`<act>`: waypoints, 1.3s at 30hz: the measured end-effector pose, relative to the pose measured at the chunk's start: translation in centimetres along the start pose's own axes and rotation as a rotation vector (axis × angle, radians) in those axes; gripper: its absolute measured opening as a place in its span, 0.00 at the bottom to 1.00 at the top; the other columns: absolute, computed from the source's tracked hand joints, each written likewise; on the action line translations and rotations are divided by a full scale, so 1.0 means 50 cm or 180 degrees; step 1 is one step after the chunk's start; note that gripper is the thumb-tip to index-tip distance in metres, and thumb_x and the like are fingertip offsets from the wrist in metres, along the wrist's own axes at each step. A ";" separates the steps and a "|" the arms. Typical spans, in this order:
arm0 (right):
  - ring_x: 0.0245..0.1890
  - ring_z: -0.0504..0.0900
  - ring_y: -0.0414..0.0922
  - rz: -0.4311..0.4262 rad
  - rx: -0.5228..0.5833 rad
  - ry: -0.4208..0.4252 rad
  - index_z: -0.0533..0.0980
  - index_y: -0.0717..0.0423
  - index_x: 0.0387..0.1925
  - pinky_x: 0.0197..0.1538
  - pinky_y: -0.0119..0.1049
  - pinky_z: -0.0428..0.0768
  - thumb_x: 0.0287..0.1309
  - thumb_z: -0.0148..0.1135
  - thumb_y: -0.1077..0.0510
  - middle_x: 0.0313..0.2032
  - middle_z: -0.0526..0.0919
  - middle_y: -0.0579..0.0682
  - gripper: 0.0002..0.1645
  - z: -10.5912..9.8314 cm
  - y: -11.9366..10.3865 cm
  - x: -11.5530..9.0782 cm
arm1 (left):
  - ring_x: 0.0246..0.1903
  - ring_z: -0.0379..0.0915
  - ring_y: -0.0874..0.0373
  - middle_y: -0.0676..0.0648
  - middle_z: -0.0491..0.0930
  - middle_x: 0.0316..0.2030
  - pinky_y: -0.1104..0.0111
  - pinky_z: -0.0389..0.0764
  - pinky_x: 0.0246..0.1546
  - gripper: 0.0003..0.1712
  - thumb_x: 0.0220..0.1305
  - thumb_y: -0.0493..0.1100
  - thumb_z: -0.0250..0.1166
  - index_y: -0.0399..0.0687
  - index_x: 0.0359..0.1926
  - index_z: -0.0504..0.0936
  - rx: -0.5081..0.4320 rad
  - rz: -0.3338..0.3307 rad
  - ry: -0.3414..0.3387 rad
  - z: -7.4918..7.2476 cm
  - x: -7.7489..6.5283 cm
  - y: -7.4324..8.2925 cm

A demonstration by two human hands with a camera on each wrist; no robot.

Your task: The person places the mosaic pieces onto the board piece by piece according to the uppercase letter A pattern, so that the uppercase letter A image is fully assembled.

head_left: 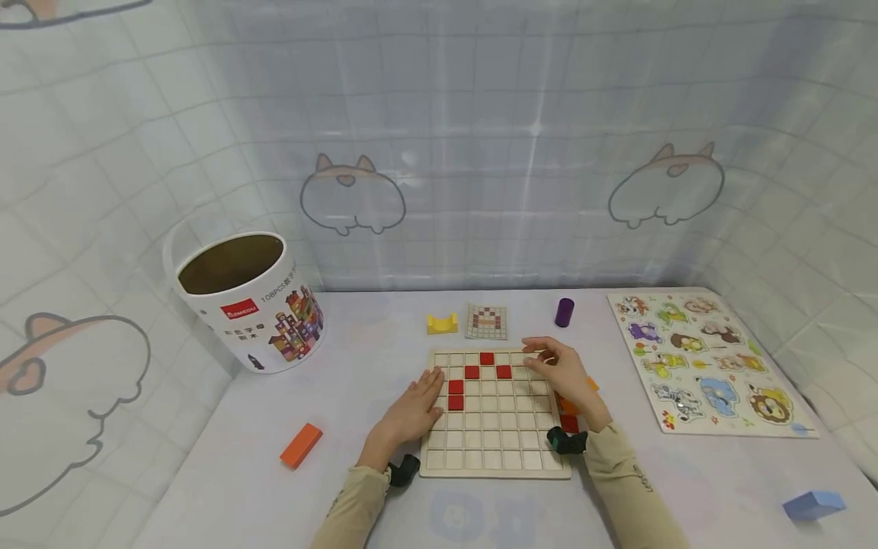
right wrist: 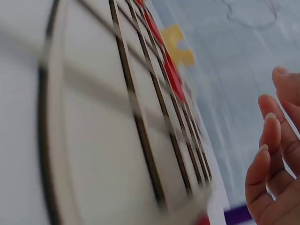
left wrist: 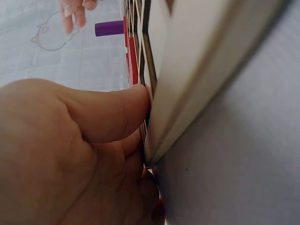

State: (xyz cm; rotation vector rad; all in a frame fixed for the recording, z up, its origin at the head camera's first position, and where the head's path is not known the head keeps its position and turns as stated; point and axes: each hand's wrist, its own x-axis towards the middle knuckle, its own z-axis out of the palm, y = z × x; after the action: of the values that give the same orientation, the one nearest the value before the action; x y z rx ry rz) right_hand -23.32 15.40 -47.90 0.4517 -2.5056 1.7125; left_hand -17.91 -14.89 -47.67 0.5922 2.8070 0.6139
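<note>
A wooden grid board (head_left: 490, 461) lies flat, with several red square tiles (head_left: 456, 402) in its upper-left and upper-middle cells. My left hand (head_left: 414, 408) rests along the board's left edge, fingers extended. Up close in the left wrist view, the thumb (left wrist: 112, 112) touches the board's rim. My right hand (head_left: 565, 374) is raised over the board's upper-right corner, fingers loosely bent. Nothing shows between those fingers in the right wrist view. Beside the board's right edge are orange pieces (head_left: 568, 406) and a red piece (head_left: 569, 424), partly hidden by the right forearm.
Behind the board are a yellow notched block (head_left: 442, 324), a small pattern card (head_left: 486, 322) and a purple cylinder (head_left: 565, 313). A white bucket (head_left: 254, 313) stands left, near an orange block (head_left: 301, 446). An animal puzzle board (head_left: 713, 366) and blue block (head_left: 814, 505) are right.
</note>
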 end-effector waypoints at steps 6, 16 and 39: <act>0.35 0.74 0.31 0.0193 -0.0132 0.0198 0.76 0.62 0.57 0.41 0.23 0.76 0.62 0.63 0.59 0.47 0.83 0.63 0.22 -0.069 0.034 -0.023 | 0.76 0.39 0.43 0.39 0.47 0.76 0.48 0.49 0.75 0.36 0.73 0.42 0.50 0.36 0.75 0.49 0.0061 -0.0019 -0.0034 0.004 0.004 -0.001; 0.47 0.75 0.46 0.0344 -0.0526 -0.0273 0.73 0.61 0.60 0.46 0.23 0.73 0.58 0.62 0.66 0.57 0.78 0.62 0.26 -0.126 0.088 -0.059 | 0.76 0.39 0.44 0.41 0.46 0.76 0.49 0.48 0.76 0.36 0.73 0.43 0.50 0.37 0.75 0.49 0.0070 -0.0050 -0.0046 0.004 0.006 -0.005; 0.34 0.72 0.42 0.0385 -0.0991 0.0118 0.76 0.61 0.55 0.36 0.24 0.74 0.57 0.66 0.62 0.39 0.80 0.55 0.23 -0.114 0.096 -0.053 | 0.76 0.40 0.42 0.38 0.47 0.76 0.47 0.49 0.75 0.35 0.72 0.42 0.51 0.35 0.74 0.50 -0.0023 0.0024 0.0027 0.003 0.004 -0.001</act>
State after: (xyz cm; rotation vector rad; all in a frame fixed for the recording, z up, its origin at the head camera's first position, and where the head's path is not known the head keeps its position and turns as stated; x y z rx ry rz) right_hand -22.72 22.76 -50.67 0.2451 -2.7543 1.3125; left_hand -18.08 -14.80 -47.83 0.6004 2.8106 0.6290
